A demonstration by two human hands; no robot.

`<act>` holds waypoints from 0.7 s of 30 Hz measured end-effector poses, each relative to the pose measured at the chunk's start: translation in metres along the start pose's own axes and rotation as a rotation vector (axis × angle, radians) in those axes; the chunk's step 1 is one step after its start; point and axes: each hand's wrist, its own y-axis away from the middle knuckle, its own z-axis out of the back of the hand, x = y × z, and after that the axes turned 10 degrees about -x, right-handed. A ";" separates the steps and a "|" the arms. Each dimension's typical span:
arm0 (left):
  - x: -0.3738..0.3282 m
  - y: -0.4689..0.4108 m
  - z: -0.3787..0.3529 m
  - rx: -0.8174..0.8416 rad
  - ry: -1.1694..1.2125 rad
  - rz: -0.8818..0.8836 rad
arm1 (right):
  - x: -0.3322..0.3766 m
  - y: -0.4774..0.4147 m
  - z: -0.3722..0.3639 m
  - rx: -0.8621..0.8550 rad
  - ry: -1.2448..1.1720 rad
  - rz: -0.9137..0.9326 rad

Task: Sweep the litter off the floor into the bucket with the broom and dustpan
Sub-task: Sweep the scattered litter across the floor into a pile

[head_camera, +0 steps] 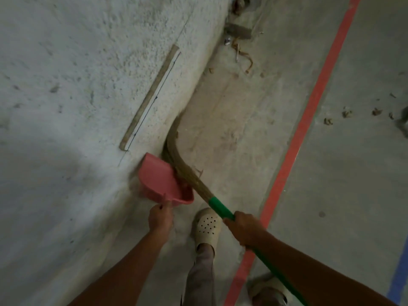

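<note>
No writing, label, brand, number or sign can be read on the dustpan (161,182), the broom (220,207) or the wall (77,85).

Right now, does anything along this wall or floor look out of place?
The broom bristles are bent hard sideways at the base of the wall beside the pink dustpan. Twigs and debris lie further along the wall, dry scraps are scattered beyond the red stripe, and a pale stick rests slanted on the wall.
</note>
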 end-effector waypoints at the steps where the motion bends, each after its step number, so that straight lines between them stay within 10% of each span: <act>1: 0.002 0.002 0.002 -0.006 0.016 0.001 | 0.007 -0.003 0.003 0.034 -0.083 -0.066; 12: -0.002 0.032 0.004 0.051 0.131 0.024 | -0.018 -0.002 0.040 -0.273 -0.596 -0.331; 21: -0.042 0.034 -0.008 0.126 0.073 -0.050 | -0.024 0.010 0.044 -0.348 -0.243 -0.161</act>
